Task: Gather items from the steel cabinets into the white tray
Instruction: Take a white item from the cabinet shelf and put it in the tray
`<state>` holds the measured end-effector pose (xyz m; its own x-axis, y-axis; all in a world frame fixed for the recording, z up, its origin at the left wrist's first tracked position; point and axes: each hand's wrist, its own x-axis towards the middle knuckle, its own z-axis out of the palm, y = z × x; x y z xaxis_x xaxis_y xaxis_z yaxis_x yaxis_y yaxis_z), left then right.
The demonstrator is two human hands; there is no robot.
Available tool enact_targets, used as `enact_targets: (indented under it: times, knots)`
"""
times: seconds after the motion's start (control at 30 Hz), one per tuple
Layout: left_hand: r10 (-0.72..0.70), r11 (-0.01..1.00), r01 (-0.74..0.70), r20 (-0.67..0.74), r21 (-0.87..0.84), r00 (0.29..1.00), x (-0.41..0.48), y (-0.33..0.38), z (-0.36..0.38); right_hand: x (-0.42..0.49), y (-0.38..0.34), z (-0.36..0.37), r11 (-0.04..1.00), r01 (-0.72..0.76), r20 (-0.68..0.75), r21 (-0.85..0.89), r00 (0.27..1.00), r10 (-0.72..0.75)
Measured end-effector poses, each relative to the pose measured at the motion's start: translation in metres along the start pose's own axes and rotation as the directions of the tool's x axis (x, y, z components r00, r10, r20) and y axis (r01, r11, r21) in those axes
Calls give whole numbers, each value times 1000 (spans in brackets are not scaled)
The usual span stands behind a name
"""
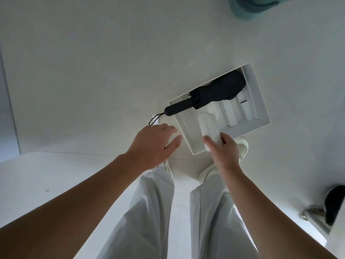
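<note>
Floor (93, 71) is carrying the white tray (258, 101), black folded umbrella (218, 92) lying across its far side with the handle jutting over the rim, left hand (153, 144) hovering open-fingered beside the near corner, right hand (224, 150) gripping a white cylinder (207, 126) over the near edge.

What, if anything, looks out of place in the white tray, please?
The folded umbrella lies diagonally in the tray: its handle overhangs the rim and its strap trails outside.

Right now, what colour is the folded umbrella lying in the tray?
The umbrella is black, handle and canopy alike, clearest in the head view against the white tray.
</note>
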<state>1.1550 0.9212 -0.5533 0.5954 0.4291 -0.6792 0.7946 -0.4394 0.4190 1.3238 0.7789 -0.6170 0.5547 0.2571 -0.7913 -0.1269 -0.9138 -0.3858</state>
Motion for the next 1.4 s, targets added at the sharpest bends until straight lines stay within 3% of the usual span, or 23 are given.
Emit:
enact_targets:
  times: [0.13,0.23,0.37,0.8,0.93,1.17,1.27,1.4]
  knots:
    - [5,1000,-6,-12,-14,1000,11,7,1,19,-6,-7,1000,-28,-47,0,999,28]
    - [18,999,-19,-36,-31,999,18,15,0,34,-14,-8,997,-82,-179,-6,981,80]
    - [54,998,-55,-62,-16,997,31,25,4,59,-24,-15,996,-54,-307,-66,951,31]
    - [50,997,-52,-44,-58,998,56,64,11,84,10,-55,958,184,-69,-219,977,-203]
    - [21,998,-23,-29,-51,999,58,60,14,83,20,-64,869,346,93,-354,937,-336]
    - [4,998,-5,5,58,1000,51,33,25,113,8,-49,669,498,312,-551,867,-388]
    - [35,995,-36,8,90,999,55,18,29,129,6,-28,655,447,282,-609,894,-349]
    - [48,995,-48,3,90,999,60,7,42,150,11,0,714,387,270,-583,921,-279]
